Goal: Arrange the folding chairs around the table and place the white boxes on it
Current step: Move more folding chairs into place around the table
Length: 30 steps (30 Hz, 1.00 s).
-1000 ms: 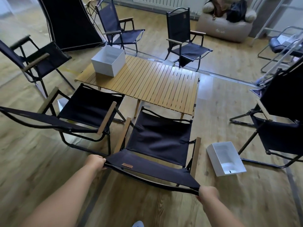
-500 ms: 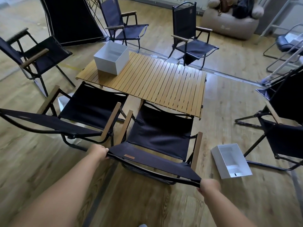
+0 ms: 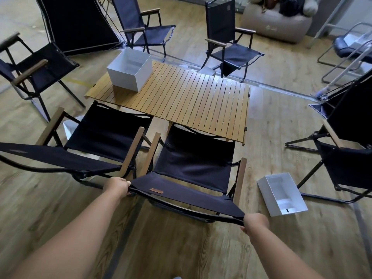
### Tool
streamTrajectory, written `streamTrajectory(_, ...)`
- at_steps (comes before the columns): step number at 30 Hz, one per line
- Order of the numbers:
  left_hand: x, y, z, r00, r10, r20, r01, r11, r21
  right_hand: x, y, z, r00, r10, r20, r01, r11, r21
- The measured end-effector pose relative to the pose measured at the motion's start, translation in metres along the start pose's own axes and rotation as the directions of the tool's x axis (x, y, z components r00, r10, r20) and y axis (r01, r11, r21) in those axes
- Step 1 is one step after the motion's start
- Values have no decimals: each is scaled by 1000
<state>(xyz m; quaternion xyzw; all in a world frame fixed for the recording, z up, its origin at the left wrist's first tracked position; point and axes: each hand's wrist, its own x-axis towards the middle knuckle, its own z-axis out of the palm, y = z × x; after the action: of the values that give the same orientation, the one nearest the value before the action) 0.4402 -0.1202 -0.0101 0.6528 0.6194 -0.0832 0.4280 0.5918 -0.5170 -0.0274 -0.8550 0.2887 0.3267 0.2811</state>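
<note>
While both hands, left (image 3: 117,187) and right (image 3: 255,221), kept a closed grip on the top rail of the near folding chair (image 3: 194,164), its seat faced the worktop (image 3: 193,97), front edge just beside it. One white box (image 3: 129,69) sat on the far-left corner; another white box (image 3: 281,194) lay on the floor to the right, so the likely next move was letting go and fetching it.

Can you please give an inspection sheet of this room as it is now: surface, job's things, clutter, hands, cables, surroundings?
Surface: slatted wooden table, mostly bare.
Job's things: one open white box on the table's far left corner; a second white box lies on the floor to the right; the held folding chair faces the table's near edge, another chair beside it on the left; further chairs stand around.
Clutter: a white item partly hidden under the left chair.
Hands: left hand and right hand each grip the chair's backrest top.
Cables: nothing seen.
Surroundings: wood floor, beanbag at back.
</note>
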Motion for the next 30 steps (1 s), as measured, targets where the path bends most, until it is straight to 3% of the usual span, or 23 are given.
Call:
streamTrajectory(2,-5,5,0,1000,27,-13,-25,992,120,-8,-4,-2,1000,25,-17,-23,994,106)
streamTrajectory(4,-18,12,1,997,79,8,-78,958,276,-7,-10,-3,997,32,-65,-38,995,-91)
streamTrajectory(6,-27,22,3,992,116,42,-123,935,331,-22,-18,-8,992,-84,-93,65,980,-185)
streamTrajectory(7,-32,29,3,991,123,49,-132,933,336,-33,-26,-14,991,-95,-89,81,985,-152)
streamTrajectory(9,-40,43,2,987,150,61,-162,928,335,-59,-49,-31,965,-251,-72,251,968,-12)
streamTrajectory(12,-52,66,-1,975,205,83,-221,923,316,-92,-99,-67,897,-435,-74,439,862,253)
streamTrajectory(14,-63,81,-2,964,245,101,-264,910,321,-110,-136,-92,846,-524,-103,526,786,326)
streamTrajectory(20,-106,102,5,929,332,163,-367,880,302,-145,-203,-133,732,-665,-148,667,656,353)
streamTrajectory(30,-157,112,11,908,404,112,-418,892,172,-136,-157,-169,680,-724,-117,717,623,313)
